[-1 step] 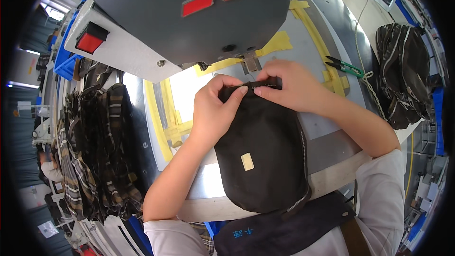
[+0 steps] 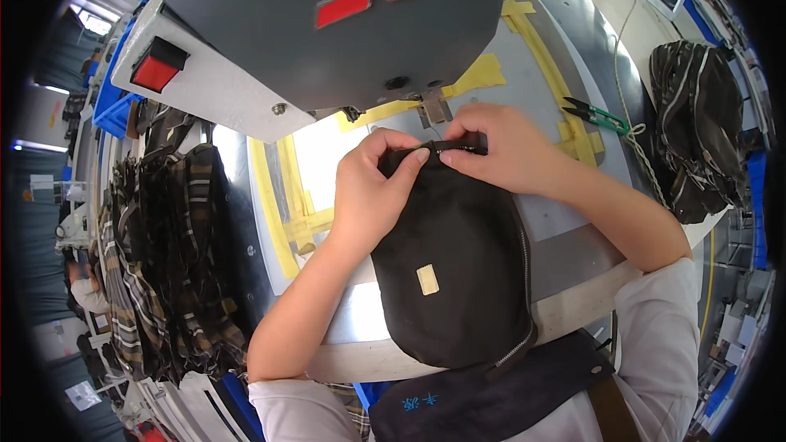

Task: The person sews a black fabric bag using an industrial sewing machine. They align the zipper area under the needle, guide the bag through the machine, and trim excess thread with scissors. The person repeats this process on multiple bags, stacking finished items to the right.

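Note:
A dark fabric bag piece (image 2: 467,254) with a metal zipper along its right side lies in front of me. It hangs over the table's near edge and bears a small pale patch (image 2: 427,280). Its far edge is pinched between thumb and fingers of my left hand (image 2: 372,184). Close beside, my right hand (image 2: 499,151) grips the same edge, where a short row of zipper teeth shows. Both thumbs press on top, a little apart. Just beyond my fingers is the metal foot (image 2: 434,110) of a sewing machine (image 2: 327,49).
Yellow tape strips (image 2: 547,57) frame the machine bed. Green-handled thread snips (image 2: 598,117) lie at right by a cord (image 2: 618,41). Dark zippered bags (image 2: 696,123) are piled farther right. Plaid and dark fabric pieces (image 2: 164,254) hang at left. A red switch (image 2: 158,65) sits on the machine.

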Demonstrator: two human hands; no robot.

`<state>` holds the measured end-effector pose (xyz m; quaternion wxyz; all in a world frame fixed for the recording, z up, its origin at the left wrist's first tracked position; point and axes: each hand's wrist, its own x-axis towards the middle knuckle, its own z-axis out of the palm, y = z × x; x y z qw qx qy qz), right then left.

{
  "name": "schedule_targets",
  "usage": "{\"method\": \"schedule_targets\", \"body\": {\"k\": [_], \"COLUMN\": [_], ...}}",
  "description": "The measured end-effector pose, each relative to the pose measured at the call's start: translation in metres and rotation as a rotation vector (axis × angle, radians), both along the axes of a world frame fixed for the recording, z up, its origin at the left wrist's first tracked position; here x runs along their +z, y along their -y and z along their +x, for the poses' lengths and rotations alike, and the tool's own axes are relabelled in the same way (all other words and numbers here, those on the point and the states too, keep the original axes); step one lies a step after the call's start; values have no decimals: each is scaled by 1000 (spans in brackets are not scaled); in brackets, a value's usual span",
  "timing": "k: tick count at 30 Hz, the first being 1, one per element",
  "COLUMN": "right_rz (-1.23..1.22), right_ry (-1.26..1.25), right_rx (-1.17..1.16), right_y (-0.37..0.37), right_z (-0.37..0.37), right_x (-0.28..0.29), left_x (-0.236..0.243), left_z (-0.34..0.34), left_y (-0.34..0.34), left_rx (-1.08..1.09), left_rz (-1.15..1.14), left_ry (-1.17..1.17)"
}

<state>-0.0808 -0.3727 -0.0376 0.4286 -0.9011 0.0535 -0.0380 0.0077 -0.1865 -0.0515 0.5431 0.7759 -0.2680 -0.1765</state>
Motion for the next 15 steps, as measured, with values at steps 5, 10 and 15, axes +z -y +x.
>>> {"method": "schedule_targets", "body": {"k": [5, 10, 15], "right_rz": [79, 119, 77], "right_ry": [47, 118, 113], "right_rx": [-55, -78, -98], "right_y": [-6, -6, 1], "right_z": [-2, -4, -5], "right_x": [-8, -13, -4], "left_x": [-3, 1, 9], "left_z": [-4, -2, -3], "left_y": [2, 4, 5], "left_rx": [33, 39, 31], "left_rz": [-46, 32, 136], "left_ry": [18, 68, 134]}}
